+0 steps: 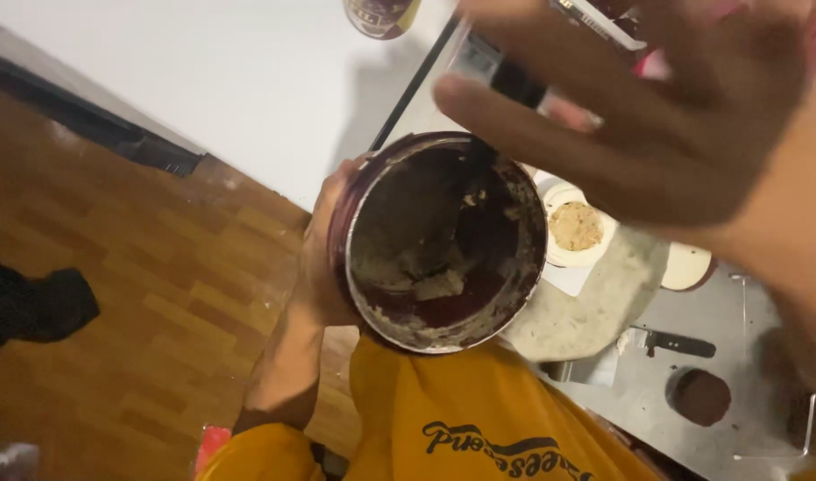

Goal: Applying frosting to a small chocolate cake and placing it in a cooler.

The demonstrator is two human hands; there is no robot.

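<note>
My left hand (pixel 323 267) grips the side of a dark red round tub (pixel 443 240), held open end up in front of my yellow shirt. Beige paste and dark smears coat its inner wall and bottom. My right hand (pixel 666 125) hovers blurred, close to the camera, above and right of the tub, fingers spread. A dark stick-like thing (pixel 513 85) runs from under those fingers down into the tub; whether the hand holds it is unclear.
On the steel counter (pixel 746 312) to the right lie a small white bowl of beige crumbs (pixel 577 230), a round pale slab (pixel 595 307), a black-handled knife (pixel 679 343) and a dark round lid (pixel 702 396). A black cloth (pixel 34 303) lies on the wooden floor (pixel 158 267) at left.
</note>
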